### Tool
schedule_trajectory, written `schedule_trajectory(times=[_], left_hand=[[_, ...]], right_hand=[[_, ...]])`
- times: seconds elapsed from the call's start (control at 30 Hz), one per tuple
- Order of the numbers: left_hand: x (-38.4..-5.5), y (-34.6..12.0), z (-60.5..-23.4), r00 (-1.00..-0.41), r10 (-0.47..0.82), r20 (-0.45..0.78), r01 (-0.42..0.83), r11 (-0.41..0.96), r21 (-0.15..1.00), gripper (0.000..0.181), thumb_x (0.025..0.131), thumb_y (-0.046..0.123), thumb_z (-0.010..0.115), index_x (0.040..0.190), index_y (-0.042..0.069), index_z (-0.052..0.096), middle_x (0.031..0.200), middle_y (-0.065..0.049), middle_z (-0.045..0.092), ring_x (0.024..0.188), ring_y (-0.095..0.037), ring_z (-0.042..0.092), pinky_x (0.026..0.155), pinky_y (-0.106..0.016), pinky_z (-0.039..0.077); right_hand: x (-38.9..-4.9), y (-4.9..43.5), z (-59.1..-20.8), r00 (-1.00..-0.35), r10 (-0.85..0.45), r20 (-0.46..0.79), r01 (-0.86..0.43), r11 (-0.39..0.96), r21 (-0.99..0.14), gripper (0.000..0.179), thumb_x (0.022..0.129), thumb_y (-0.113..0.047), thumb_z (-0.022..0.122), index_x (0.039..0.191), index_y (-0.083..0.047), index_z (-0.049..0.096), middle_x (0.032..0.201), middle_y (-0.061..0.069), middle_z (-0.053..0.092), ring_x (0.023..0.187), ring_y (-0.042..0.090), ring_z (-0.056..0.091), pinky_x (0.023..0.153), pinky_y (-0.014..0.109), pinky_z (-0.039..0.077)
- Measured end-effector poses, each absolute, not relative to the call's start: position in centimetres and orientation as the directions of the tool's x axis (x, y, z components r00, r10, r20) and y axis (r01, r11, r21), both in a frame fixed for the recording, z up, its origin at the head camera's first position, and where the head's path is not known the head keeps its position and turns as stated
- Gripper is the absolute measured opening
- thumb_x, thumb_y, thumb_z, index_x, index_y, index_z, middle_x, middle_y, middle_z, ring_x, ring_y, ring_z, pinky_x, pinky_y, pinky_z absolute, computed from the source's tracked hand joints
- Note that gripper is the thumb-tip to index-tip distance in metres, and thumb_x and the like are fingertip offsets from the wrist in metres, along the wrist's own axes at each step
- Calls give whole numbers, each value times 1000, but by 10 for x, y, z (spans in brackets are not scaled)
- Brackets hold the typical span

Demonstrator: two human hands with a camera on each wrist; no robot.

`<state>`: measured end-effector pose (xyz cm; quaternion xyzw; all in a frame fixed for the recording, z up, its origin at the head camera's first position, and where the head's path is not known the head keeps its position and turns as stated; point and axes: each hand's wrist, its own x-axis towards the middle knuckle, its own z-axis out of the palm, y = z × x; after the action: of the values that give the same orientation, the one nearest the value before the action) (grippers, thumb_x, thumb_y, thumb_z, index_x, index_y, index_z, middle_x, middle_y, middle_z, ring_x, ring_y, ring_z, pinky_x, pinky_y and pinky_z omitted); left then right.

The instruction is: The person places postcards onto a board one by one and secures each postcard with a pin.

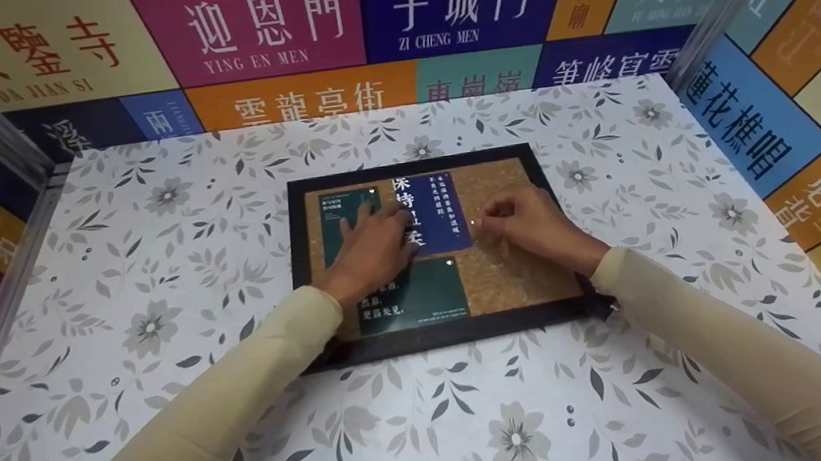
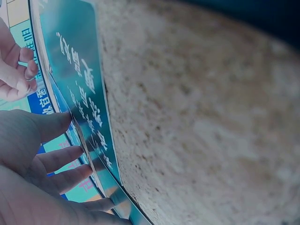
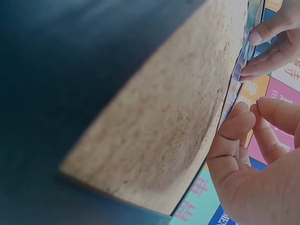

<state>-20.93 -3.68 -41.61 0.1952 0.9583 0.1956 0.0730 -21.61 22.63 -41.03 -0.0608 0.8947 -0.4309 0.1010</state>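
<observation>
A cork board point(image 1: 520, 273) in a black frame lies on the table with several printed cards on it. My left hand point(image 1: 375, 253) rests with spread fingers over a dark green card point(image 1: 337, 211) and a blue card point(image 1: 450, 215) with white characters. Below them lies another green card point(image 1: 424, 297), its left part hidden by the left hand and wrist. Just right of the blue card, my right hand point(image 1: 526, 219) pinches a tiny push pin point(image 3: 257, 100) between thumb and forefinger. Small white pin heads show at corners of the two green cards.
The board's black frame point(image 1: 458, 333) borders the cork on all sides. Beneath it spreads a white tablecloth point(image 1: 249, 427) with grey flowers and leaves. Coloured panels point(image 1: 270, 25) with large characters stand along the back and both sides of the table.
</observation>
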Motion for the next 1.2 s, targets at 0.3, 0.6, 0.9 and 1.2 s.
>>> schedule_trajectory(times=[0.3, 0.6, 0.9, 1.2], left_hand=[[-215, -38, -425, -912, 409, -34, 362, 841, 403, 45, 108, 28, 72, 147, 7, 67, 168, -12, 51, 157, -55, 34, 121, -84, 24], [-212, -36, -418, -917, 395, -50, 345, 851, 396, 47, 108, 27, 71, 150, 8, 65, 170, -12, 49, 158, -54, 34, 122, -84, 23], [-212, -37, -419, -916, 397, -55, 344, 849, 401, 45, 109, 27, 70, 150, 9, 66, 168, -10, 51, 157, -53, 35, 121, -84, 23], [-212, -38, -418, -908, 416, -42, 368, 843, 394, 45, 108, 28, 72, 149, 9, 67, 163, -10, 54, 155, -53, 38, 120, -85, 26]], right_hand=[[-227, 222, -406, -968, -200, -151, 5, 587, -809, 15, 102, -12, 73, 110, -2, 82, 96, 14, 78, 73, 20, 66, 61, 26, 53], [-238, 218, -406, -972, -156, -176, 56, 571, -819, 18, 102, -12, 72, 111, 0, 81, 97, 13, 78, 80, 20, 67, 67, 26, 54], [-250, 217, -411, -974, -154, -166, 57, 541, -839, 17, 102, -11, 74, 108, 2, 82, 91, 12, 76, 76, 17, 65, 65, 25, 55], [-258, 217, -412, -978, -154, -141, 40, 522, -852, 16, 102, -11, 75, 106, 3, 82, 79, 7, 70, 66, 13, 60, 57, 22, 50]])
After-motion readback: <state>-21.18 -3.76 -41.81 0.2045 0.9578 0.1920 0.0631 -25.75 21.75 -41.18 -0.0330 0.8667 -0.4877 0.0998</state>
